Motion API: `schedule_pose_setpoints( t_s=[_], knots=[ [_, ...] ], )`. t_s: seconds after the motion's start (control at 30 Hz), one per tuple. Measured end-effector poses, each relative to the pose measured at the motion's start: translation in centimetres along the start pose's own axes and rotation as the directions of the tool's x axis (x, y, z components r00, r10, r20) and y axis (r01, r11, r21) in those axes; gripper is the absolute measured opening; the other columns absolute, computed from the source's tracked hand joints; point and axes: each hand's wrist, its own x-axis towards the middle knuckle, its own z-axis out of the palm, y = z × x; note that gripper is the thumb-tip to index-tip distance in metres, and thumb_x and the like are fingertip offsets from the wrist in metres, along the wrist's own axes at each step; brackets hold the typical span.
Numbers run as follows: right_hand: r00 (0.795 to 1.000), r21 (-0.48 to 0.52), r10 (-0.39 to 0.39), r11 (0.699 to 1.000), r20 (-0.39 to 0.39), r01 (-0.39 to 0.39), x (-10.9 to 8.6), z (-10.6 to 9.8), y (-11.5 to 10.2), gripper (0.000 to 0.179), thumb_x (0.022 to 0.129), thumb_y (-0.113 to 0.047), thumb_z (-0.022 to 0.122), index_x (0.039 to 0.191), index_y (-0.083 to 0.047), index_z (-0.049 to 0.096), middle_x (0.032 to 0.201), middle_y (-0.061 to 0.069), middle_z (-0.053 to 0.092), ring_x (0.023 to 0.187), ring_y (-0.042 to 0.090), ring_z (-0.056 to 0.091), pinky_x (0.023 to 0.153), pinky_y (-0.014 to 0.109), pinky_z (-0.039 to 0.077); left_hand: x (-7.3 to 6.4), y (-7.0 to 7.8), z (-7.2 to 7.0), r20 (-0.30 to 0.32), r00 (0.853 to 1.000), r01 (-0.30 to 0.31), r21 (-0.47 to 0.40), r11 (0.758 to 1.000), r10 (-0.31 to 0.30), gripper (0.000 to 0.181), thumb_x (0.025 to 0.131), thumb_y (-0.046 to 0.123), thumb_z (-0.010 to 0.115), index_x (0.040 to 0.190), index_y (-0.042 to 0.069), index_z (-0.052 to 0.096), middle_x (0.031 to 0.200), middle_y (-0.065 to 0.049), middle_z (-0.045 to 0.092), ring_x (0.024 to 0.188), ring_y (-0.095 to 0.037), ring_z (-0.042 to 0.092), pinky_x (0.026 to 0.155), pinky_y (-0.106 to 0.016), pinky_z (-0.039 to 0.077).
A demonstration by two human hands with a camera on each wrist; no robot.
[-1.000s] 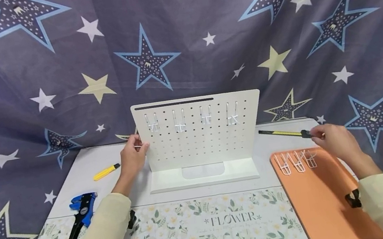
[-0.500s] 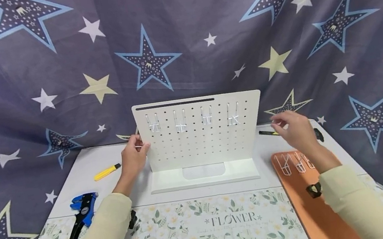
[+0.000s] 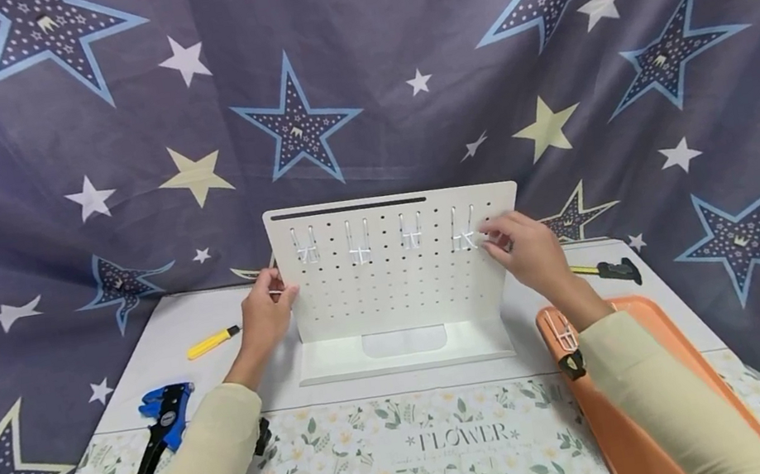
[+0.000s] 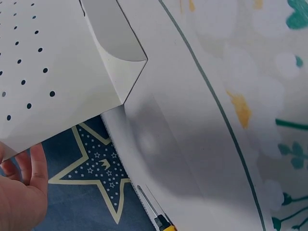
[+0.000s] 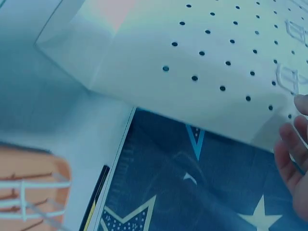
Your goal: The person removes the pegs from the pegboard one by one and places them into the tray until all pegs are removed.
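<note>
A white pegboard (image 3: 389, 290) on a flat base stands upright mid-table in the head view, with several white wire hooks (image 3: 410, 233) along its upper rows. My left hand (image 3: 267, 306) grips the board's left edge; in the left wrist view its fingers (image 4: 38, 166) reach behind that edge. My right hand (image 3: 526, 250) is at the board's right side, thumb and fingertips beside the rightmost hook (image 3: 462, 230). In the right wrist view these fingers (image 5: 288, 144) are spread near the board's edge. Whether they touch the hook, I cannot tell.
An orange tray (image 3: 653, 317) with white wire hooks (image 3: 561, 328) lies partly under my right forearm. Behind it is a black-and-yellow caliper-like tool (image 3: 615, 271). A yellow-handled screwdriver (image 3: 211, 342) and blue-black wire strippers (image 3: 168, 423) lie left. A patterned curtain (image 3: 351, 66) hangs behind.
My right hand has left the black-and-yellow tool at the back right and moved left to the board's right side. My left hand has stayed on the pegboard's edge.
</note>
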Motion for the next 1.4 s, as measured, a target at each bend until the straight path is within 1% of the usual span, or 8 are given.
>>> schedule_pose_setpoints(
  t_s=[0.3,0.5,0.63,0.8,1.0,1.23,1.4],
  knots=[
    [0.998,-0.054,-0.042,0.998,-0.037,0.04,0.7,1.6,-1.3,0.025,0.083,-0.008,0.082,0.107,-0.013,0.075,0.097,0.005,0.07,0.079,0.02,0.069,0.065,0.037,0.055,-0.2,0.1,0.0,0.002,1.0,0.01,0.0,1.0,-0.01,0.023,0.103,0.017,0.06,0.124,0.007,0.055,0.114,-0.015,0.063,0.099,-0.029,0.062,0.08,-0.036,0.05],
    [0.996,-0.099,-0.037,0.995,-0.084,0.029,1.0,2.3,-1.8,0.017,0.085,-0.01,0.08,0.1,-0.016,0.076,0.094,0.003,0.068,0.075,0.019,0.066,0.062,0.038,0.053,-0.3,0.2,0.1,0.004,1.0,0.003,0.0,1.0,-0.003,0.023,0.103,0.017,0.06,0.123,0.007,0.055,0.114,-0.015,0.064,0.099,-0.029,0.063,0.08,-0.036,0.051],
    [0.993,-0.103,-0.039,0.994,-0.115,0.027,1.0,2.6,-1.8,0.014,0.084,-0.01,0.081,0.097,-0.016,0.077,0.093,0.003,0.068,0.075,0.02,0.067,0.06,0.04,0.053,-0.2,0.1,0.1,-0.001,1.0,0.0,0.005,1.0,0.0,0.022,0.103,0.017,0.06,0.122,0.007,0.055,0.114,-0.015,0.064,0.099,-0.029,0.063,0.08,-0.036,0.051],
    [0.991,-0.107,-0.049,0.994,-0.128,0.035,1.1,2.6,-1.7,0.014,0.083,-0.01,0.081,0.095,-0.016,0.077,0.093,0.003,0.069,0.076,0.021,0.069,0.06,0.041,0.054,-0.2,0.1,0.0,-0.002,1.0,0.0,0.009,1.0,0.0,0.022,0.103,0.017,0.06,0.122,0.007,0.054,0.114,-0.015,0.064,0.099,-0.029,0.063,0.079,-0.036,0.051],
    [0.992,-0.131,-0.059,0.99,-0.113,0.044,1.1,2.5,-1.6,0.012,0.085,-0.013,0.081,0.095,-0.017,0.078,0.092,0.002,0.07,0.074,0.021,0.069,0.059,0.041,0.053,-0.2,0.2,0.0,-0.002,1.0,0.004,0.015,1.0,-0.004,0.022,0.103,0.017,0.06,0.122,0.007,0.055,0.114,-0.015,0.064,0.098,-0.028,0.063,0.078,-0.035,0.05],
    [0.986,-0.147,-0.109,0.985,-0.124,0.09,1.1,2.1,-1.8,0.01,0.085,-0.012,0.081,0.094,-0.016,0.078,0.09,0.001,0.07,0.071,0.018,0.068,0.057,0.038,0.053,-0.2,0.2,0.0,-0.001,1.0,0.001,0.02,1.0,-0.001,0.023,0.103,0.018,0.06,0.122,0.007,0.055,0.113,-0.015,0.064,0.098,-0.028,0.063,0.078,-0.035,0.05],
    [0.979,-0.156,-0.151,0.979,-0.137,0.129,1.2,1.7,-1.9,0.01,0.084,-0.011,0.081,0.094,-0.015,0.079,0.09,0.003,0.07,0.071,0.019,0.069,0.056,0.038,0.054,-0.1,0.1,-0.1,-0.005,1.0,-0.001,0.021,1.0,0.002,0.022,0.103,0.017,0.06,0.122,0.007,0.055,0.114,-0.015,0.064,0.098,-0.029,0.064,0.078,-0.035,0.05]
  ],
)
